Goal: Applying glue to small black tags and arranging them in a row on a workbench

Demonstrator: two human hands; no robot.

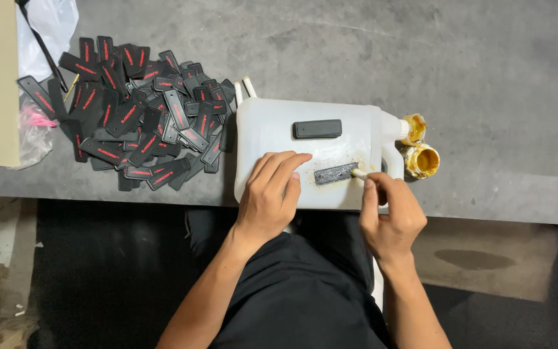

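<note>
A person in dark clothing is sitting at the near edge of a grey worktop (498, 84), seen from above. The left hand (269, 194) is lying on a white plastic jug (272, 129) that is resting on its side, fingers loosely curled and the fingertips pressing down just left of a small grey strip (334, 173). The right hand (389, 213) is closing around a thin white stick (358, 172), pinching it between thumb and forefinger, and the stick's tip is touching the right end of the strip. So the strip is sitting between the two hands, on the jug's flat side, on a smeared patch.

Just beyond the hands, a black rectangular tag (318, 128) is lying on the same jug face. Past the right hand, the jug's neck is pointing at a small open cap or pot of yellow paste (424, 160). Farther away, beyond and to the left of the left hand, a heap of black tags with red markings (130, 110) is spreading across the worktop.
</note>
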